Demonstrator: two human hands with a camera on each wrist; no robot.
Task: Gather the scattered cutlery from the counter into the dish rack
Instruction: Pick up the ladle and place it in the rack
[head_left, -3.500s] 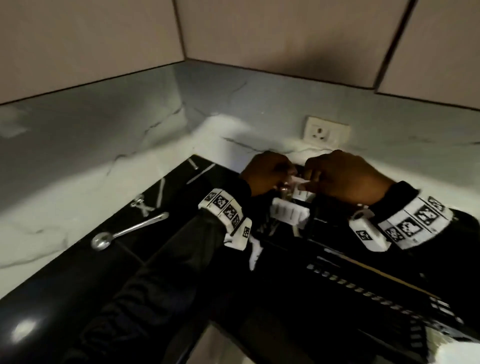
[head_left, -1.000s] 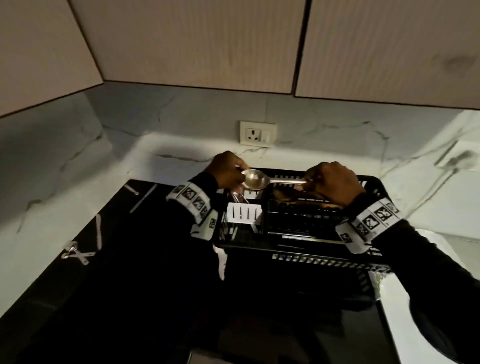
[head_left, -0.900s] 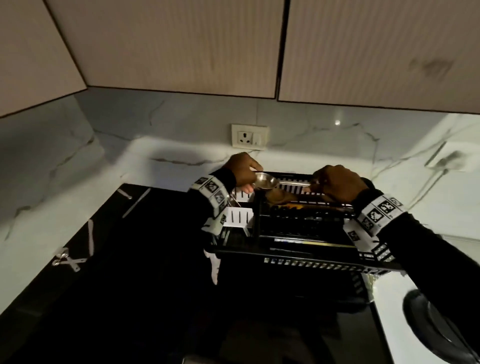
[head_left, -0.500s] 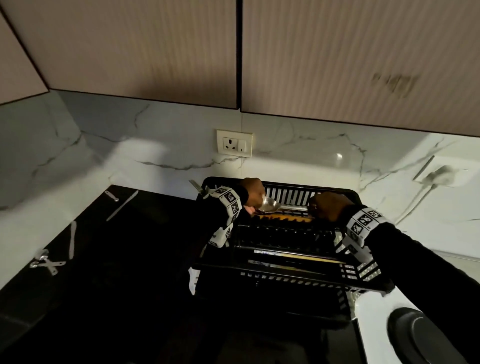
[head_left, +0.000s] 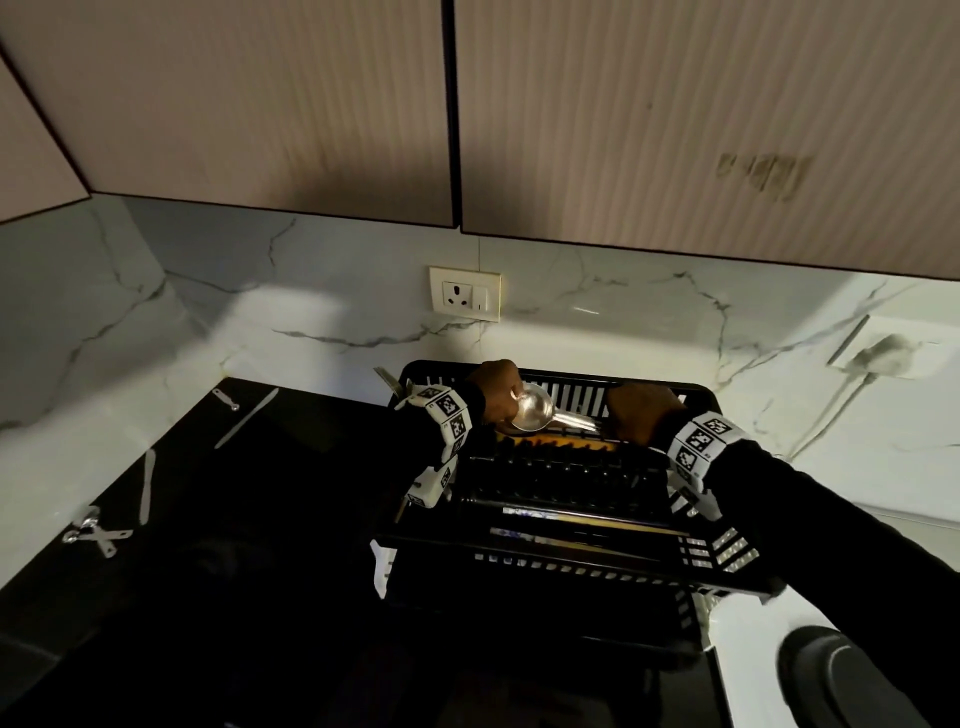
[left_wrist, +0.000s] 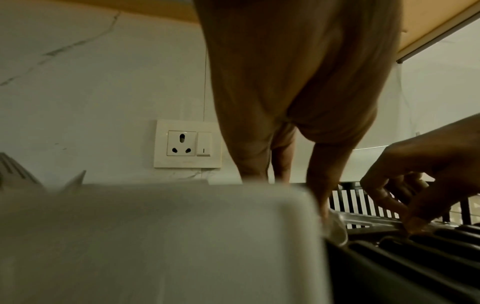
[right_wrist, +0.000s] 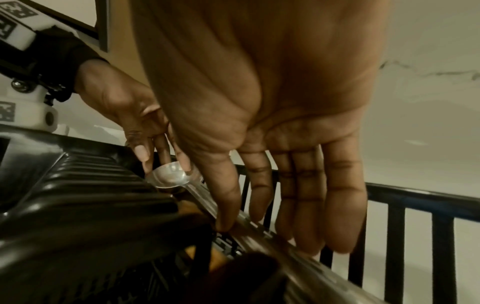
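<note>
Two hands steady one spoon (head_left: 535, 411) over the dish rack (head_left: 571, 566): bowl pinched by the left hand (head_left: 498, 389), handle pinched by the right hand (head_left: 641, 415), apparently for level lowering.

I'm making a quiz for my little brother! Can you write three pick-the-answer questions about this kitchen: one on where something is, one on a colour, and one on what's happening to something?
1. Where is the big spoon?
A. Flat on the counter by the left wall
B. Over the back part of the dish rack
C. Inside a cupboard

2. What colour is the dish rack?
A. Red
B. Yellow
C. Black

3. How is the spoon being held?
A. By both hands
B. By nobody, it lies alone
C. By the left hand only

Answers:
1 B: the head view shows the spoon just in front of the rack's slatted back wall.
2 C: its rim and slats are black in every view.
3 A: the left hand pinches the bowl and the right hand pinches the handle.
</note>
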